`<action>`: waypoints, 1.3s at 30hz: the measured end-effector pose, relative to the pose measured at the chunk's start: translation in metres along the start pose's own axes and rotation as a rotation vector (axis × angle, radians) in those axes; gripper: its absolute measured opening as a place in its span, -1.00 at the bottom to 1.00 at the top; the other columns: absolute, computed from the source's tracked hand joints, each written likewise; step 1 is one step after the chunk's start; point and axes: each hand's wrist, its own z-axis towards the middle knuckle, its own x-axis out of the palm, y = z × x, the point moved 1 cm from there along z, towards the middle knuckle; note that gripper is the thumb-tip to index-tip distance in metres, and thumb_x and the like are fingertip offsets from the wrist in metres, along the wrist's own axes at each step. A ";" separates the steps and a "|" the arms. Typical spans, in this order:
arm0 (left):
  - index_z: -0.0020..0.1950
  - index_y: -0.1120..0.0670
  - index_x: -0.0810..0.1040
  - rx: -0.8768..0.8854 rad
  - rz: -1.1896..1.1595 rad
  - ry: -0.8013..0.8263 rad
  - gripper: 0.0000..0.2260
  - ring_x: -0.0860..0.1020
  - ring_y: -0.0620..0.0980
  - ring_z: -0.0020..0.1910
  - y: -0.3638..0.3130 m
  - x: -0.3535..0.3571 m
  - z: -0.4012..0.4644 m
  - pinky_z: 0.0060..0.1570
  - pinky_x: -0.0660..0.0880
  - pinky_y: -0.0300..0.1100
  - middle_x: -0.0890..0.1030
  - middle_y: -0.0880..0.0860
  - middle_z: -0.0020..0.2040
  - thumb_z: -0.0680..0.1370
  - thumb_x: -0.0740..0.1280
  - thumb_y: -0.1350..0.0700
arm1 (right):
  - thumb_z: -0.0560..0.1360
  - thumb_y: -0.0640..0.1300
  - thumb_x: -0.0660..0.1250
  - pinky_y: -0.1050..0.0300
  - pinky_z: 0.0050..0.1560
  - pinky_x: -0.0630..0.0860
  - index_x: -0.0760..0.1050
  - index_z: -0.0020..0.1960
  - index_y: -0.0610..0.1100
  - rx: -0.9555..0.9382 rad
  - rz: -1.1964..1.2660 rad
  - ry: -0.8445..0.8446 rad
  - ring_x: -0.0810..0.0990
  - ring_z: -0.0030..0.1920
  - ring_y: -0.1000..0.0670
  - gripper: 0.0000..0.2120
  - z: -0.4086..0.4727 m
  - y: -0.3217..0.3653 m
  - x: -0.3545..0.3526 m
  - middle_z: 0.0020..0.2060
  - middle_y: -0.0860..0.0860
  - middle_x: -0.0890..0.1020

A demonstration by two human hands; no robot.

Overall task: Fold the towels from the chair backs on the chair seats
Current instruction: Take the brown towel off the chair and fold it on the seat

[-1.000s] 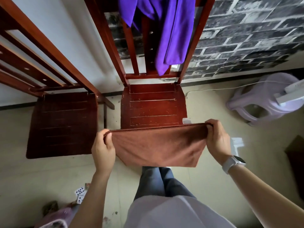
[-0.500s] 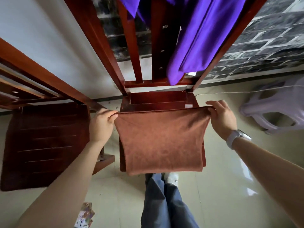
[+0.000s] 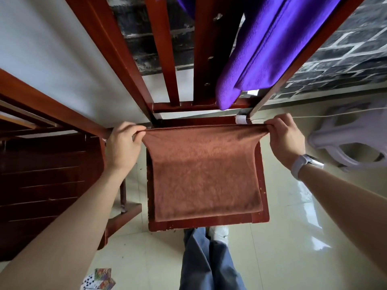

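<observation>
A rust-brown towel (image 3: 204, 174) is seen on a reddish-brown chair seat (image 3: 260, 216). A vivid purple towel (image 3: 261, 49) is draped above. Dark grey bricks (image 3: 345, 53) are lined with white, and blue trousers (image 3: 207, 262) are shown below.

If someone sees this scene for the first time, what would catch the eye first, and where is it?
First, the brown towel, spread over the seat of the middle chair, with the left hand and right hand each pinching a far corner. Next, the vivid purple towel hanging on that chair's back, above. A pale plastic stool lies on the floor at right.
</observation>
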 end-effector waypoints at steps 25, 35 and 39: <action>-0.25 0.15 0.60 0.324 0.167 0.234 -0.89 0.59 0.05 -0.26 0.045 0.048 -0.210 -0.35 0.54 -0.10 0.61 0.05 -0.22 0.46 0.32 0.21 | 0.43 -0.21 0.19 0.02 -0.29 0.43 0.56 -0.19 -0.23 -0.494 -0.214 0.154 0.55 -0.31 -0.19 -0.82 -0.180 -0.096 0.062 -0.27 -0.14 0.59; -0.24 0.13 0.59 0.340 0.317 0.277 -0.93 0.60 0.01 -0.33 0.054 0.064 -0.224 -0.43 0.46 -0.21 0.63 0.03 -0.21 0.44 0.35 0.24 | 0.39 -0.23 0.24 0.06 -0.32 0.43 0.58 -0.23 -0.18 -0.561 -0.247 0.147 0.55 -0.33 -0.16 -0.86 -0.201 -0.100 0.080 -0.31 -0.10 0.58; -0.26 0.13 0.59 0.363 0.363 0.306 -0.90 0.59 0.02 -0.36 0.054 0.070 -0.225 -0.45 0.43 -0.22 0.63 0.04 -0.22 0.36 0.45 0.30 | 0.32 -0.29 0.33 0.05 -0.32 0.44 0.58 -0.23 -0.19 -0.558 -0.254 0.176 0.55 -0.33 -0.16 -0.93 -0.203 -0.103 0.085 -0.30 -0.11 0.59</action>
